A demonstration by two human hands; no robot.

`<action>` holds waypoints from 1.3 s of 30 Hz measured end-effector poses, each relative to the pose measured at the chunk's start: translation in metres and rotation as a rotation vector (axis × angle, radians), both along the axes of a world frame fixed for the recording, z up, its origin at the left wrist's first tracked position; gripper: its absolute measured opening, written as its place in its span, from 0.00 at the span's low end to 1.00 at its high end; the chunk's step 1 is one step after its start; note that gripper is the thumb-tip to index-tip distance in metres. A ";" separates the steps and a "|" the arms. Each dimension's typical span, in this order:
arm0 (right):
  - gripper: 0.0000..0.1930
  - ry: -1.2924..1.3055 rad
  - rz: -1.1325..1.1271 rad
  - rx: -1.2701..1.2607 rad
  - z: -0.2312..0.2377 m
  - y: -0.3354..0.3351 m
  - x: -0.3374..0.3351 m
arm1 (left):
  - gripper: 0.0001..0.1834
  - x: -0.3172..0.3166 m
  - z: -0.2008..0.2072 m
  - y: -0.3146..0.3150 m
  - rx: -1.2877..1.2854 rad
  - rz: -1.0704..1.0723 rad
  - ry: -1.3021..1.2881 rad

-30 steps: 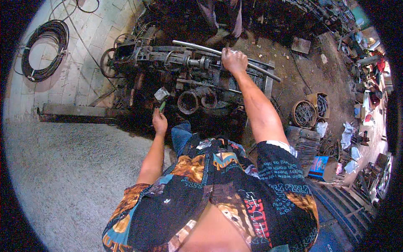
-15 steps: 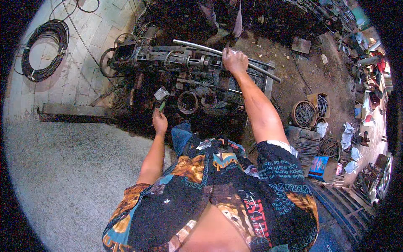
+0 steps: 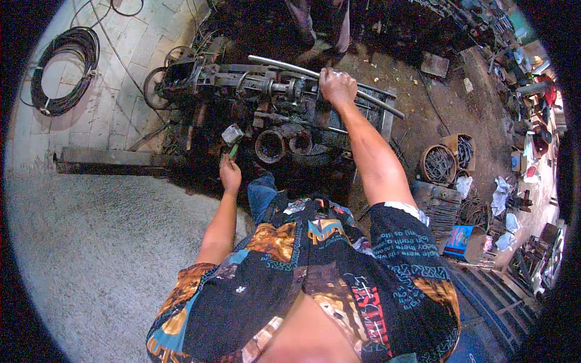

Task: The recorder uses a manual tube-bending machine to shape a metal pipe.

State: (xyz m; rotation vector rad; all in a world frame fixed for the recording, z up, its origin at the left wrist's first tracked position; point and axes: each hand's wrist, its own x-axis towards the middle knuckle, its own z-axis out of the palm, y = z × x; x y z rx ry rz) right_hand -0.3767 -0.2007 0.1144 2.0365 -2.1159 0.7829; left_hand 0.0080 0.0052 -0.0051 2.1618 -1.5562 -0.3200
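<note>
The right hand (image 3: 338,88) reaches far forward with the arm out straight, its fingers curled tight around a long grey metal bar (image 3: 284,65) that lies across the top of a dark, greasy machine (image 3: 266,103); the bar runs from the machine's upper left down past the hand toward the right. The left hand (image 3: 230,174) is held lower and nearer the body, fingers closed around the green handle of a small hammer (image 3: 232,137) whose grey head points up and away, just above the hand (the handle is mostly hidden in the fist). Against the pictures from a second and half a second ago, very little differs: the right hand grips the bar at the same spot, and the left hand and hammer sit at about the same height in front of the machine, the head perhaps tilted a touch more. Two round metal cups (image 3: 270,145) stand on the machine just right of the hammer. A coil of black cable (image 3: 60,72) lies on the pale paving at far left, and a basket of wire rings (image 3: 439,163) sits on the dirt floor at right.
</note>
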 end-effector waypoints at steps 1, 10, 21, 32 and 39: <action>0.19 0.001 -0.004 -0.010 -0.001 0.000 0.000 | 0.21 0.000 0.000 0.000 0.003 0.001 0.004; 0.19 0.044 0.012 -0.065 -0.002 -0.001 -0.001 | 0.21 -0.001 -0.001 0.002 -0.025 -0.013 0.012; 0.24 -0.045 0.009 0.295 0.015 0.000 0.002 | 0.21 0.002 -0.011 0.004 -0.041 -0.036 -0.077; 0.21 0.083 0.031 0.095 -0.003 -0.003 -0.001 | 0.23 -0.002 -0.015 0.008 -0.005 -0.013 0.011; 0.22 0.045 -0.005 0.099 0.002 -0.003 0.003 | 0.23 0.000 -0.014 0.007 0.008 -0.021 0.033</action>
